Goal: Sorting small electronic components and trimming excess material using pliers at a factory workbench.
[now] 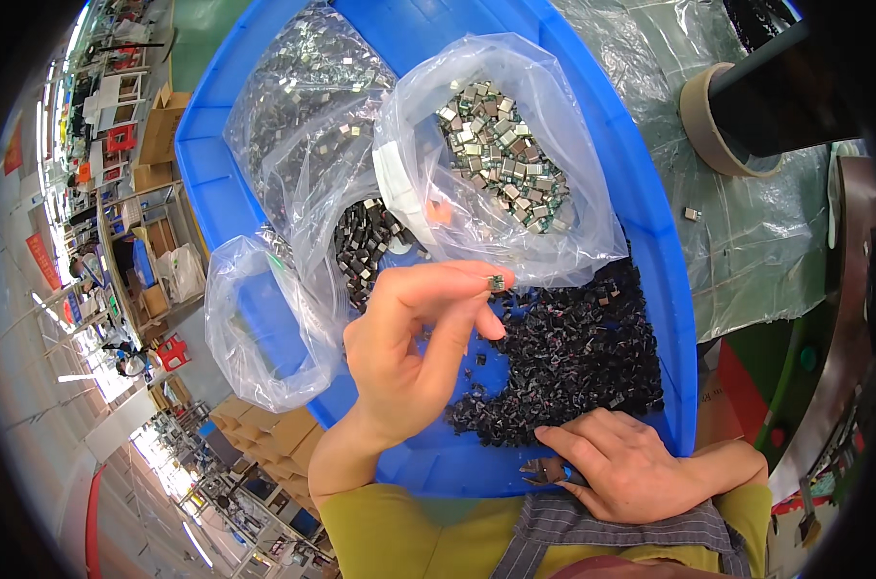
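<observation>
My left hand is raised over the blue tub, thumb and forefinger pinching a small green circuit board piece. My right hand lies low at the near edge of the tub, wrapped round a pair of nippers; only their dark metal jaws and a bit of handle show. Beyond its fingers spreads a heap of black scraps. Just past my left hand, an open clear plastic bag holds many small silvery metal-cased parts.
Further left in the tub are darker metal-cased parts and another filled clear bag. An open clear bag hangs at the left rim. Right of the tub, plastic sheeting carries a tape roll and one loose part. Cardboard boxes stand lower left.
</observation>
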